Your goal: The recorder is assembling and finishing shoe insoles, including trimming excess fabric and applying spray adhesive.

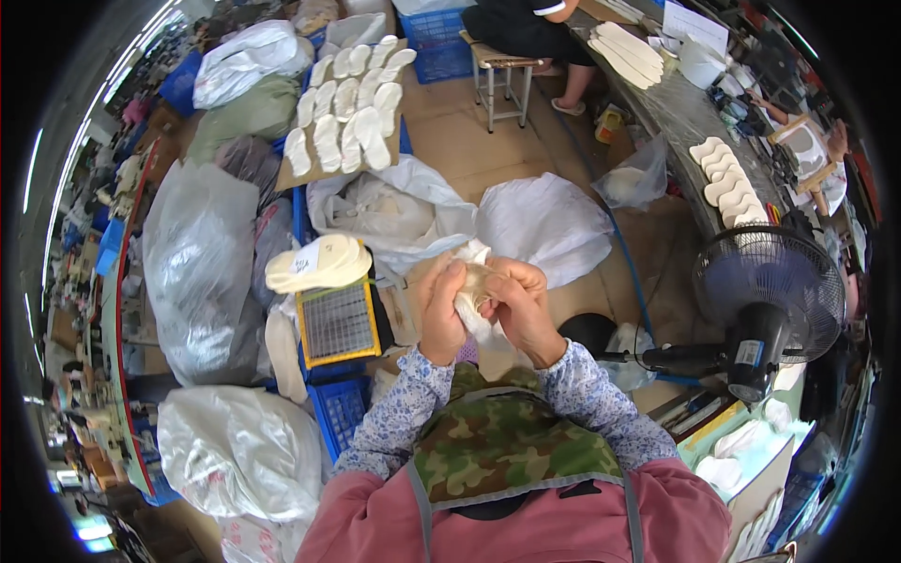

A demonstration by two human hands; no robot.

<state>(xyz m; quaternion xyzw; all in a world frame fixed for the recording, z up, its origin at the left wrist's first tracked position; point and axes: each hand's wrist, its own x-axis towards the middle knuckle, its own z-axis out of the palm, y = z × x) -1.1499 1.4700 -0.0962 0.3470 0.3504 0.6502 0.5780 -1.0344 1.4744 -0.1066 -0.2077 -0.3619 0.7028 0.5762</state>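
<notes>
Pale cream insole (476,281), bent, pinched between both hands, above a white bag

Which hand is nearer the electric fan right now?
Right. The right hand grips the white piece on the side toward the fan, which stands off to the person's right. The left hand holds the same piece on the far side.

Much of the pale insole (474,281) is covered by the left hand (439,310) and right hand (521,308), so its outline cannot be made out. A seated person (526,28) is cut off by the upper edge. The bags' (202,272) contents are concealed.
</notes>
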